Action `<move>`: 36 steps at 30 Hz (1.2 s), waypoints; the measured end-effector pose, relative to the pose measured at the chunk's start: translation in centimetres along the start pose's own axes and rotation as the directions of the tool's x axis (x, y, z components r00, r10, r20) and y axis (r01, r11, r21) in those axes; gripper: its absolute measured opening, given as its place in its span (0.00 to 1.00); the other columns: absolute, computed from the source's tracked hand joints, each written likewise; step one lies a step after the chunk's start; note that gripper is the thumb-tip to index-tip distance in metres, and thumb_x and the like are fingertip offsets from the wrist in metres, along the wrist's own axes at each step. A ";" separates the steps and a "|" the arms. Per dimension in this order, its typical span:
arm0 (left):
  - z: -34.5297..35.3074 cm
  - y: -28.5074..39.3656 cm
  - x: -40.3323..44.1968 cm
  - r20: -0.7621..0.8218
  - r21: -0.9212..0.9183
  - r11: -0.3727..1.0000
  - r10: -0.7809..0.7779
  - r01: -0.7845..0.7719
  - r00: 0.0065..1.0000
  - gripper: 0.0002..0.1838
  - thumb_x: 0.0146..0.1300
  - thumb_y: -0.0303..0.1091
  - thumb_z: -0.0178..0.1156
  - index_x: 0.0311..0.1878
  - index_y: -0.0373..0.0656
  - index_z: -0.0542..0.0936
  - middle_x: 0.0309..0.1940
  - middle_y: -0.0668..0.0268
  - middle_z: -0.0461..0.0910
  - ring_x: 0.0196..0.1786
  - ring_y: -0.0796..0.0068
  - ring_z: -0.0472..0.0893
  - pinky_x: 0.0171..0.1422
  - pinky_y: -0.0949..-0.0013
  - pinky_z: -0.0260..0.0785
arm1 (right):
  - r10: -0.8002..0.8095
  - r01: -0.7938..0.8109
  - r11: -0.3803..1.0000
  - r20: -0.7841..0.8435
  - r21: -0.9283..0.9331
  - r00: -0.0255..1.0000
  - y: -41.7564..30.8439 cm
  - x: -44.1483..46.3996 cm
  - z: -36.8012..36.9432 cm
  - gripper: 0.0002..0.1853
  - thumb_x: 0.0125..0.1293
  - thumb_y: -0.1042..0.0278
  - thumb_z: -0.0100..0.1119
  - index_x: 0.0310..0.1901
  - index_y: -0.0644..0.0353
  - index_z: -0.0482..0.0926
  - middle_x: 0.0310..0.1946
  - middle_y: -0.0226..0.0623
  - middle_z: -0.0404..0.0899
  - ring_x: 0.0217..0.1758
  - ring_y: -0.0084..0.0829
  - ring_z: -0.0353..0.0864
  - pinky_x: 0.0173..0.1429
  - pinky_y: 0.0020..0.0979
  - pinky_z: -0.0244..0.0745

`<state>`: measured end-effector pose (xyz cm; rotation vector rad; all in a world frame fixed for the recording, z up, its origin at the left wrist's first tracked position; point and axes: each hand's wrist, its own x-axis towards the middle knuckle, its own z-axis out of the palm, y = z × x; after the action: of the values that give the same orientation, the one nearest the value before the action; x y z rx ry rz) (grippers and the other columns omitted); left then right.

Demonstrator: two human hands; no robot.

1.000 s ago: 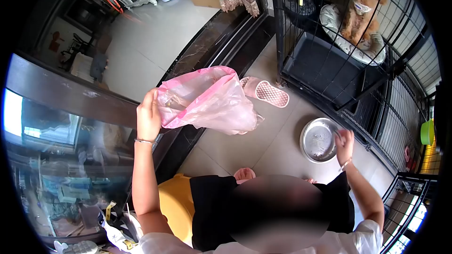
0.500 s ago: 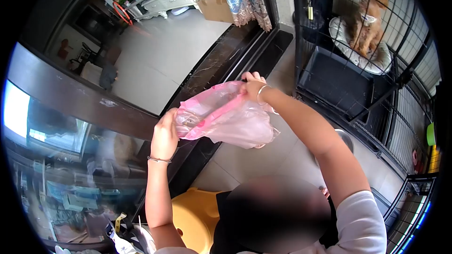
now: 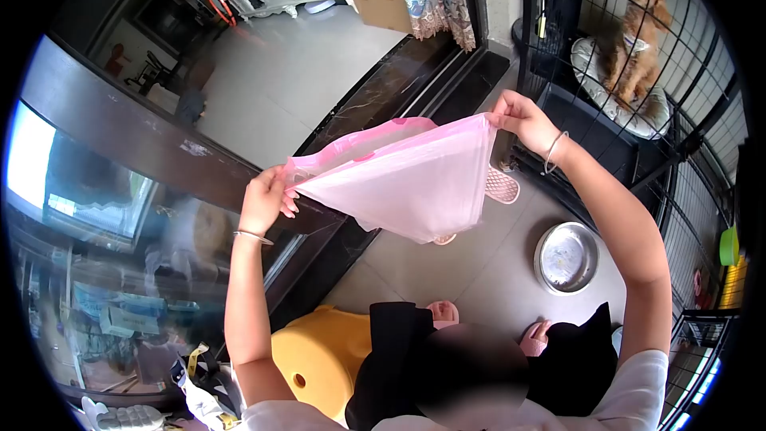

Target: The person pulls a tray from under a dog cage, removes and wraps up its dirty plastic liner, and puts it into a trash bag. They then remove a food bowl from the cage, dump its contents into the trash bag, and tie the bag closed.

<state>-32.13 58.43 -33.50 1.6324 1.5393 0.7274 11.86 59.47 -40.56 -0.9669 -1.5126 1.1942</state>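
A thin pink plastic bag (image 3: 407,179) with a darker pink top band is stretched between my hands above the tiled floor. My left hand (image 3: 267,195) pinches one end of its rim near the dark door frame. Out to the right, my right hand (image 3: 523,120) grips the opposite corner between thumb and fingers, in front of the dog cage. The bag's mouth gapes slightly along the top and its body hangs down in folds. Behind it a pink slipper (image 3: 502,187) shows in part.
A metal bowl (image 3: 566,258) stands on the floor (image 3: 487,271) at the right. A yellow stool (image 3: 319,351) is beside my legs. Upper right, a brown dog (image 3: 638,48) sits on a cushion inside the black wire cage (image 3: 606,140). A cardboard box (image 3: 381,8) lies beyond the doorway.
My right hand has moved right and a little up, pulling the bag wide and taut. My left hand has shifted slightly left. The metal bowl and slippers have come into fuller view.
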 end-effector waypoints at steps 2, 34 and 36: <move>-0.6 -0.6 0.7 0.031 -0.172 0.982 -0.067 0.072 0.997 0.16 0.65 0.24 0.41 0.54 0.29 0.68 0.25 0.62 0.76 0.22 0.74 0.77 0.25 0.73 0.74 | 0.096 -0.080 0.980 -0.077 0.185 0.992 0.0 -0.9 0.4 0.07 0.64 0.74 0.52 0.30 0.57 0.66 0.29 0.26 0.71 0.34 0.19 0.71 0.41 0.21 0.68; 4.6 6.9 2.6 -0.071 -0.204 0.916 0.339 -0.346 0.938 0.05 0.60 0.20 0.54 0.40 0.31 0.75 0.34 0.63 0.79 0.37 0.75 0.79 0.47 0.75 0.73 | 0.048 -0.091 0.969 0.187 0.230 0.981 -1.8 0.3 6.8 0.26 0.55 0.66 0.65 0.53 0.60 0.65 0.38 0.31 0.72 0.45 0.20 0.71 0.53 0.23 0.66; 5.2 8.1 3.1 -0.020 -0.264 0.898 0.361 -0.353 0.932 0.05 0.60 0.21 0.55 0.39 0.31 0.75 0.35 0.62 0.79 0.37 0.75 0.80 0.47 0.73 0.73 | 0.000 -0.031 0.991 0.227 0.129 0.974 -3.6 1.0 7.8 0.40 0.50 0.62 0.71 0.62 0.64 0.59 0.37 0.32 0.72 0.43 0.21 0.72 0.52 0.22 0.66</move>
<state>-22.99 60.91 -29.91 1.7283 1.0733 1.0519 3.98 57.87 -37.48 -0.7756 -1.5819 1.4366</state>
